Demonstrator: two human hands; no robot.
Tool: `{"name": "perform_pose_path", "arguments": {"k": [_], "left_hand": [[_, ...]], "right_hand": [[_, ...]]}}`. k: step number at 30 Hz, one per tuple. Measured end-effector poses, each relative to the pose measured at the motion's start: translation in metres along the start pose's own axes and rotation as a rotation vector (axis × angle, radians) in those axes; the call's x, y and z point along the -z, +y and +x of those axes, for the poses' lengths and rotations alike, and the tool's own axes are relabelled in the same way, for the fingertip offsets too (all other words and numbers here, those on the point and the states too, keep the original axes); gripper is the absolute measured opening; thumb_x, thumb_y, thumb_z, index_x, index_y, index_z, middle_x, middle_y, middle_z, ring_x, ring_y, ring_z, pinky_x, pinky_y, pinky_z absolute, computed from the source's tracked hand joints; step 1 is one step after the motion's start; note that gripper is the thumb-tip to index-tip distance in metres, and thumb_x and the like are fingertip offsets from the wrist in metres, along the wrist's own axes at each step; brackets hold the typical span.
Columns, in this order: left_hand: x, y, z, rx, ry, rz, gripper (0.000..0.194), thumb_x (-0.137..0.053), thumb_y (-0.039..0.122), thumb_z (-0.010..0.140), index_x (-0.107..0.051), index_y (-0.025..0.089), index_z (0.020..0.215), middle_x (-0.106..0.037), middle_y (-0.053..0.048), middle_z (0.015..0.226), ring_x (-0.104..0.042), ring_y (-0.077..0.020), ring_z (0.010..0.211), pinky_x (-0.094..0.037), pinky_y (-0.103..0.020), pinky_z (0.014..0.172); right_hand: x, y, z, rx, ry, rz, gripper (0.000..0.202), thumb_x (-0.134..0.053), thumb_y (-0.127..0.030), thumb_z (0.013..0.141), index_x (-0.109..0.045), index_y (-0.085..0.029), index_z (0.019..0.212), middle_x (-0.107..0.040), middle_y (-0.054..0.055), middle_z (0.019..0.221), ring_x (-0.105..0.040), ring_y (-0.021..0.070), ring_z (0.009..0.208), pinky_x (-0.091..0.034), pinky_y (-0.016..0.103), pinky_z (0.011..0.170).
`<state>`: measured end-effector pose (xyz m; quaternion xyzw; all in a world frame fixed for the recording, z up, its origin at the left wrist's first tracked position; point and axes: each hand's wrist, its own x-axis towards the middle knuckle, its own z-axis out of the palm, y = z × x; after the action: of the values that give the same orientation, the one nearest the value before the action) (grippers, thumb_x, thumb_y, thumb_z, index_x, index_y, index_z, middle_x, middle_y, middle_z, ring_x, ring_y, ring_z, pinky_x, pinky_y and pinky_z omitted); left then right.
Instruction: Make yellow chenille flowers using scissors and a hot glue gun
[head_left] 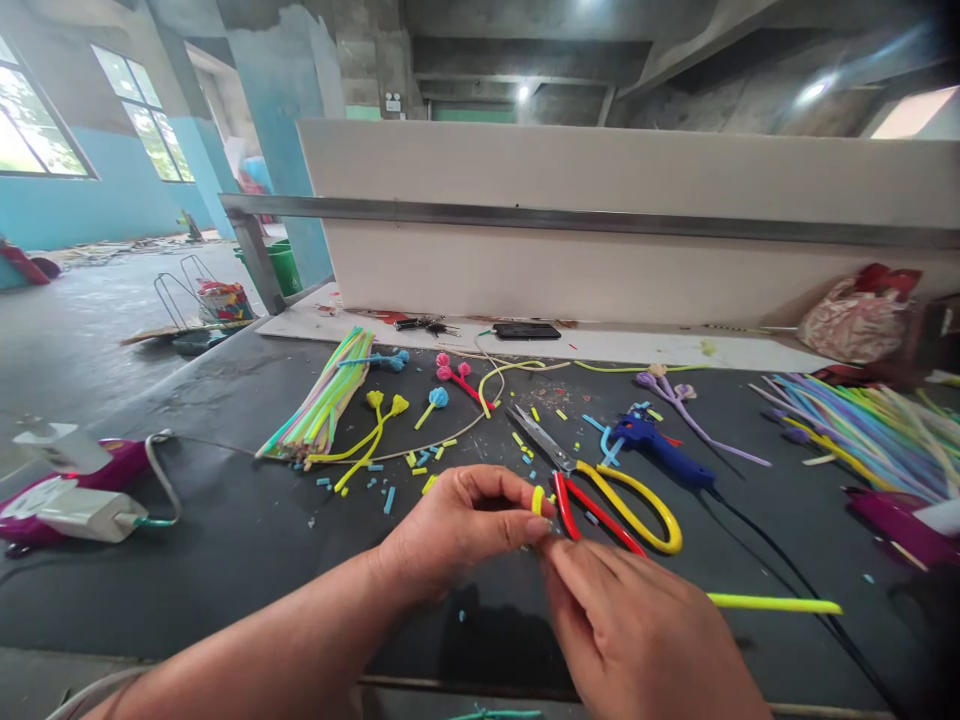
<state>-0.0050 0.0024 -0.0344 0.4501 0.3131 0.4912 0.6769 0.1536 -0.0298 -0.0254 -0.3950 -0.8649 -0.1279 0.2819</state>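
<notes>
My left hand (469,525) pinches a small bent loop at the end of a yellow pipe cleaner (538,499) between thumb and fingers. My right hand (637,625) is closed against it, fingertips meeting the left thumb. A straight yellow length (776,604) sticks out to the right from behind the right hand; the hand hides where it joins the loop. Just beyond the hands lie scissors (551,440) with one red and one yellow handle, blades parted. A blue glue gun (660,450) rests right of the scissors.
Pipe cleaner bundles lie left (322,400) and right (862,430). Finished-looking yellow (386,405), pink (454,370) and purple (686,400) pieces and cut scraps are scattered around. A phone (527,331), power strips (75,490) and a plastic bag (859,315) stand along the edges.
</notes>
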Motion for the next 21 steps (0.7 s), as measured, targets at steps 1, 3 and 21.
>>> {"name": "perform_pose_path", "arguments": {"k": [1,3,21], "left_hand": [[0.001,-0.001,0.0,0.003,-0.014,-0.015,0.018,-0.078,0.023,0.061,-0.068,0.013,0.072,-0.063,-0.001,0.071,-0.053,-0.0089,0.066,-0.041,-0.022,0.064],[0.001,-0.002,0.0,-0.022,-0.007,-0.004,0.015,-0.077,0.022,0.062,-0.069,0.013,0.071,-0.063,-0.001,0.072,-0.054,-0.0091,0.067,-0.042,-0.022,0.066],[0.003,-0.002,0.001,-0.503,-0.246,0.861,0.018,-0.051,0.013,0.083,-0.068,0.009,0.079,-0.068,-0.009,0.075,-0.061,-0.0128,0.072,-0.047,-0.021,0.069]], "right_hand": [[0.0,0.0,0.0,-0.005,-0.003,0.008,0.026,-0.038,-0.01,0.083,-0.055,-0.021,0.066,-0.057,-0.002,0.052,-0.057,0.0144,0.046,-0.032,0.029,0.05],[0.0,0.0,0.0,-0.005,0.006,0.019,0.026,-0.039,-0.009,0.083,-0.057,-0.02,0.068,-0.058,-0.002,0.053,-0.057,0.0141,0.047,-0.032,0.029,0.049],[0.022,0.014,0.007,0.055,-0.031,0.142,0.021,-0.046,-0.013,0.082,-0.06,-0.019,0.068,-0.057,0.0,0.057,-0.054,0.0133,0.054,-0.038,0.027,0.056]]}}
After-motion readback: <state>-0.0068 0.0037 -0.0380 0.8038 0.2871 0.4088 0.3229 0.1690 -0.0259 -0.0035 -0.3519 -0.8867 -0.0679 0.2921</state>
